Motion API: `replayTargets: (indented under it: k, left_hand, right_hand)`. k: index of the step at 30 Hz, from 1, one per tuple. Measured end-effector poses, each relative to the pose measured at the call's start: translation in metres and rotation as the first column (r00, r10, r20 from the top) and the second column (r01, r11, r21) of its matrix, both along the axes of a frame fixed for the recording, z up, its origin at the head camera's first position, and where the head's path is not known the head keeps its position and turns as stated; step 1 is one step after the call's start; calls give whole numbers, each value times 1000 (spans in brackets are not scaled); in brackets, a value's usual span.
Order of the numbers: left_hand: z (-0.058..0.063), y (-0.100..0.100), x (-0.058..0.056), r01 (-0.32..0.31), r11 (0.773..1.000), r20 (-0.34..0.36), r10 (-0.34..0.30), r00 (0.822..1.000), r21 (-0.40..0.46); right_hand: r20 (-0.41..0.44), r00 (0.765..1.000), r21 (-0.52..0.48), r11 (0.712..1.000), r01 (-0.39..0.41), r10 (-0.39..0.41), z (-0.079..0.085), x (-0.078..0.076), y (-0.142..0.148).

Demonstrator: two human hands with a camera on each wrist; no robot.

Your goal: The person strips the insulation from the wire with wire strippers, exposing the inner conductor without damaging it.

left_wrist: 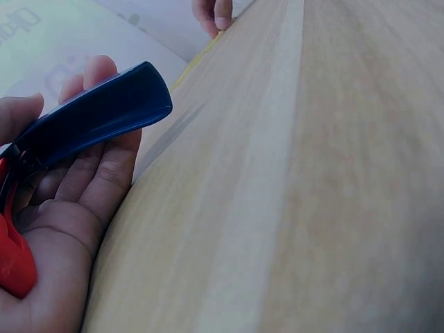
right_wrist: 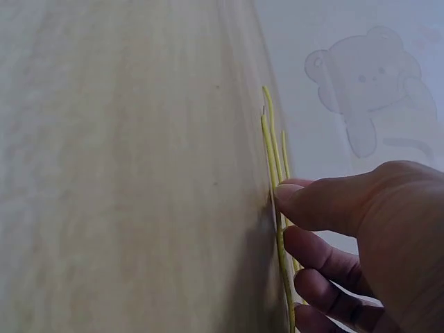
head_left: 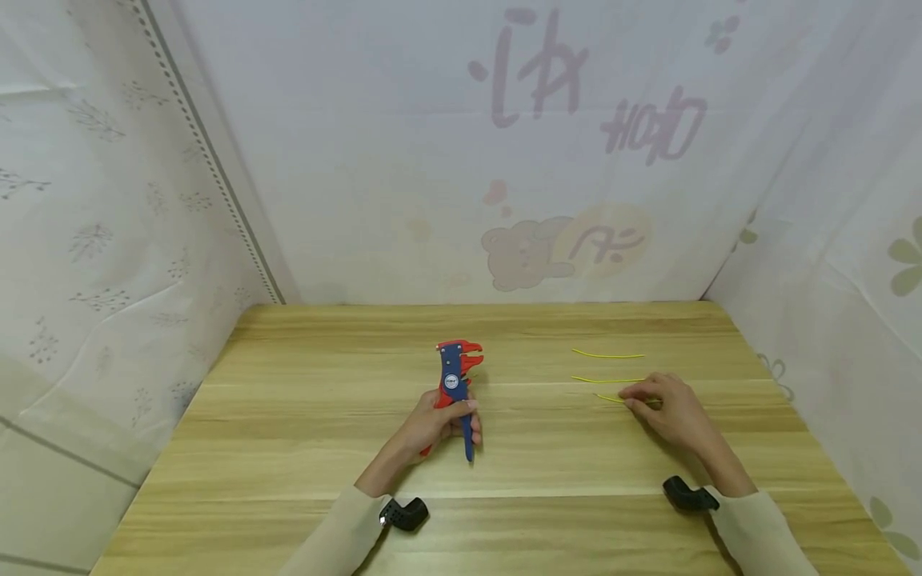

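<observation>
My left hand (head_left: 423, 426) holds a red and blue wire stripper (head_left: 452, 370) upright above the table, its head uppermost and its jaws apart, facing right. In the left wrist view, the thumb and fingers lie about the blue handle (left_wrist: 104, 111), and the red handle (left_wrist: 15, 260) rests against the palm. On the right, my right hand (head_left: 673, 410) pinches the nearest yellow wire (head_left: 608, 398) between thumb and forefinger, low over the table. That wire (right_wrist: 266, 142) shows a small bare metal tip in the right wrist view. The fingers cover part of its length.
Two more yellow wires lie roughly parallel beyond the right hand, a middle wire (head_left: 605, 380) and a far wire (head_left: 608, 355). All this is on a wooden table (head_left: 302, 448). Printed cloth (head_left: 374, 160) hangs behind it and at both sides.
</observation>
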State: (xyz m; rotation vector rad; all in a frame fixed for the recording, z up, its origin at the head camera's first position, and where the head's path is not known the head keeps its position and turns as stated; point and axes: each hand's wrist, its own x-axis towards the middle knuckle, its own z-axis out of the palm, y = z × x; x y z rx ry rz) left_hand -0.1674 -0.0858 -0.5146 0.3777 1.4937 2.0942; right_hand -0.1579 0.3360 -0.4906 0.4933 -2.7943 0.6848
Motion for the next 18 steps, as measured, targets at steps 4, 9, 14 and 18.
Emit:
replayTargets:
  k: [4, 9, 14, 18]
  left_hand:
    - [1, 0, 1, -5, 1000, 13, 5, 1000, -8]
    - [0, -1, 1, -8, 1000, 28, 8, 1000, -19]
    - [0, -1, 0, -1, 1000, 24, 1, 1000, -12]
    - [0, 0, 0, 4, 1000, 18, -3, 1000, -12]
  right_hand:
    - [3, 1000, -3, 1000, -12, 12, 0, -2, -3]
    - [-2, 1000, -24, 999, -24, 24, 2, -7, -7]
    - [-9, 1000, -33, 999, -16, 16, 8, -12, -10]
    - [42, 999, -21, 1000, 15, -14, 12, -16, -12]
